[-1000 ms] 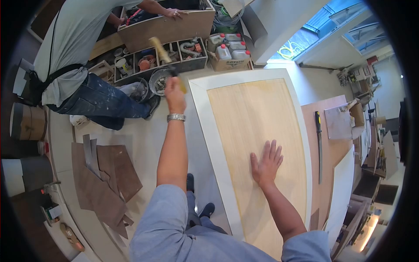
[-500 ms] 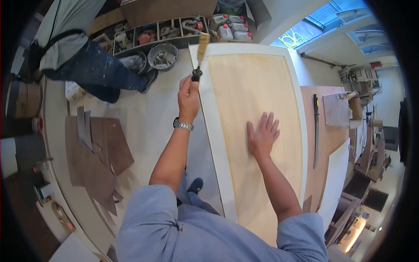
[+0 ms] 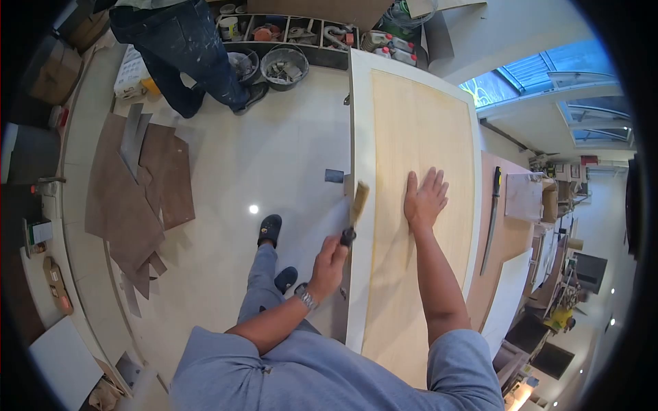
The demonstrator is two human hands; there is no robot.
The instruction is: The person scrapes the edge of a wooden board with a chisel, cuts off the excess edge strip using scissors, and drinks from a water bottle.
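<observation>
Large rectangular light-wood panel with a flat white border (image 3: 425,123) runs lengthwise ahead of the wearer, slightly right of centre. Widest room is left: glossy pale floor (image 3: 295,137) spans from the panel's left edge to the irregular dull-brown sheets (image 3: 140,195). Tighter right: flat pinkish-brown board (image 3: 506,236) close along that edge.

Left hand (image 3: 327,267) just outside the left edge, fingers clamped round the black handle of a hand tool with a yellowish flat head (image 3: 360,200). Head appears over the white border; contact can't be told. Right hand (image 3: 426,200) flat on the wood inside the border, fingers slightly apart, gripping nothing.

Counts: one panel; one hand tool; one long metal blade with black-and-yellow handle (image 3: 490,219), on the board; one small dark-grey square (image 3: 334,175) beside the left edge; two dark shoes (image 3: 270,229) on the wearer; one co-worker in paint-spotted dark trousers (image 3: 181,51), far left; one round grey bucket of scraps (image 3: 284,68) near their foot.
</observation>
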